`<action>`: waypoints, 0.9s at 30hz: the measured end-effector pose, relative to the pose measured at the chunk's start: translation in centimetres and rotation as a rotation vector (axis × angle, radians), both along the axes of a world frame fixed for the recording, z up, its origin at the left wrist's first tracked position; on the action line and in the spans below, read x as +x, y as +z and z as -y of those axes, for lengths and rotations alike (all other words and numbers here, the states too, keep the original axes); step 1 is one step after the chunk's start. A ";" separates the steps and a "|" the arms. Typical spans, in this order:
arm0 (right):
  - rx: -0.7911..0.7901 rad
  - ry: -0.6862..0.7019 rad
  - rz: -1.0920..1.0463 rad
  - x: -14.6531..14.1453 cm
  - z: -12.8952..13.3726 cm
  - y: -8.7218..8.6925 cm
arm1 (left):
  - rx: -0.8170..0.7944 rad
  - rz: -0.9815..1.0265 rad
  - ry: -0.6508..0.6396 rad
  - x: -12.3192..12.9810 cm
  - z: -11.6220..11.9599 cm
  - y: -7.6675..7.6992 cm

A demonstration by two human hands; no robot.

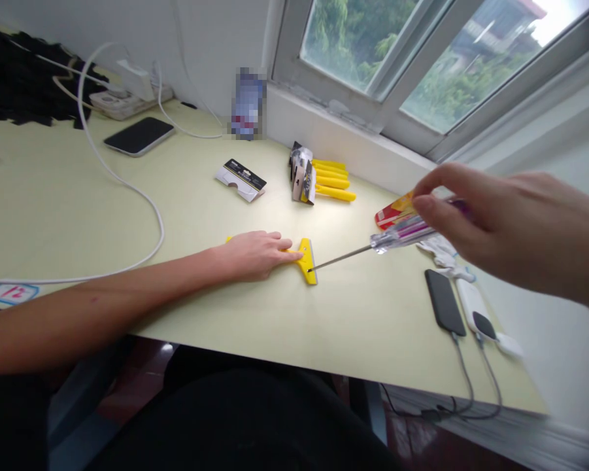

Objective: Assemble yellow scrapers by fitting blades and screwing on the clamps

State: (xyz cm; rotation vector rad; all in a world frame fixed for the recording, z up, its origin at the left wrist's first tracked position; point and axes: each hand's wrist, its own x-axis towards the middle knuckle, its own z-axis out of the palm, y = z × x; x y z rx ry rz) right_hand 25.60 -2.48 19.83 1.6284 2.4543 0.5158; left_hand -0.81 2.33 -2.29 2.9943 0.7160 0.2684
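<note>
My left hand (255,255) lies over the handle of a yellow plastic scraper (306,261) on the desk, hiding most of the handle. Only its end and wide head show. My right hand (500,226) pinches a screwdriver (402,234) with a clear and purple handle above the desk. Its thin steel shaft slants down to the left, and the tip sits at the scraper's head, on or very near a small dark hole.
Yellow handles in a plastic pack (318,180) and a black-and-white card (240,180) lie behind the hands. A dark phone (444,302), white device (473,307), and red package (395,210) are right; a white cable (127,196) curves left.
</note>
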 end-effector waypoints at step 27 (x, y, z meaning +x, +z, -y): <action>-0.002 0.073 -0.353 2.1 -0.9 -0.6 | 0.020 0.007 0.006 0.0 0.0 -0.1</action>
